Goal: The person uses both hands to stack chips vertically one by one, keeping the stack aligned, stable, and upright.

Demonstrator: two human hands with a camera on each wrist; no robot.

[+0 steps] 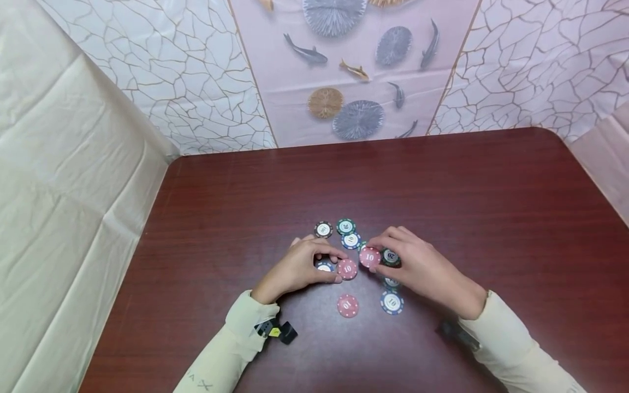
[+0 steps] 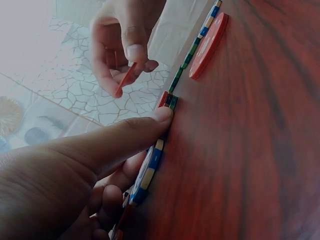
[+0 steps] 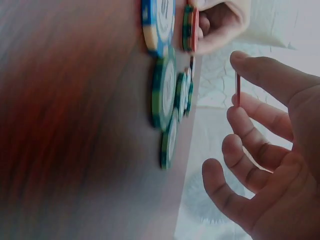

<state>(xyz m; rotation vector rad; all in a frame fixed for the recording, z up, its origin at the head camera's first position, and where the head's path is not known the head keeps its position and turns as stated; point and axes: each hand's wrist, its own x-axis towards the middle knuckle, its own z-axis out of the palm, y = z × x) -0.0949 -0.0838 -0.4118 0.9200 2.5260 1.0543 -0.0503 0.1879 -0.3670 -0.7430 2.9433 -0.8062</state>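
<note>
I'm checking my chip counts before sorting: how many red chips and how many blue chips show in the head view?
Red chips: 3
Blue chips: 3
Total: 6

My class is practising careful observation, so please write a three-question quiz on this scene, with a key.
1. True or false: the right hand holds a red chip clear of the table.
2. In the head view, which number is on the lowest blue-edged chip: a) 50, b) 10, c) 100?
3. Fill in: the left hand pinches a small stack whose top chip is ____ in colour.

Key: 1. True. 2. b. 3. Red.
</note>
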